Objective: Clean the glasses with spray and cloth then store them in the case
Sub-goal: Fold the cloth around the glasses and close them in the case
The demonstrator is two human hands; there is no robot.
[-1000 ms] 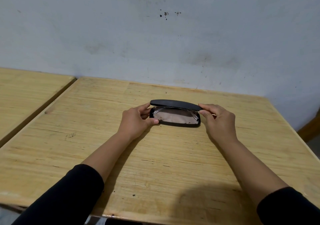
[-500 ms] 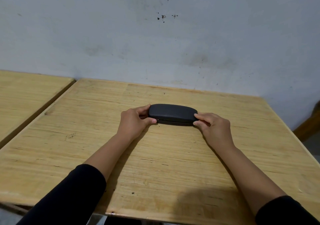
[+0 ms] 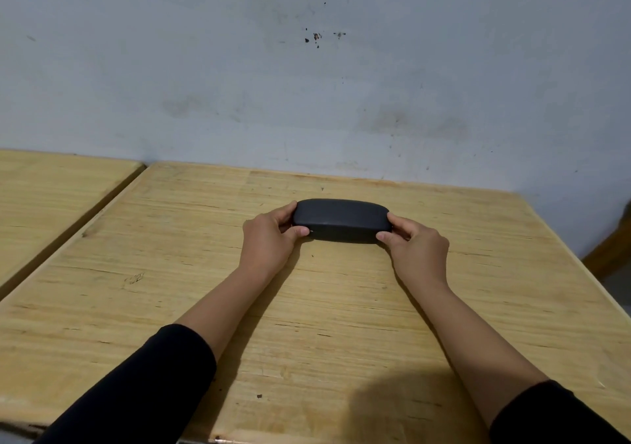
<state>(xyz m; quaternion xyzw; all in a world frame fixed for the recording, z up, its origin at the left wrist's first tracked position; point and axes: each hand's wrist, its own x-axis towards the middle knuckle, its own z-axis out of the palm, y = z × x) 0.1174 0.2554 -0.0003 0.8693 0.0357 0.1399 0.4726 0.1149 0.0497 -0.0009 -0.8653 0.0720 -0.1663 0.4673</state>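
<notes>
On the wooden counter (image 3: 341, 324) sits the closed case (image 3: 341, 219), left hand (image 3: 269, 242) and right hand (image 3: 418, 250) pinching its ends; advisable: press evenly until the lid latches, then release.

The shut black case (image 3: 341, 219) hides whatever is inside it, so its contents cannot be told, and its two ends are covered by the left hand (image 3: 269, 242) and the right hand (image 3: 418, 250), whose far fingers are out of sight behind it. Both black sleeves (image 3: 136, 395) run off the bottom edge. The tabletop (image 3: 341, 324) is cut at its near corners, and the second wooden top (image 3: 51, 190) on the left is only partly in frame.
</notes>
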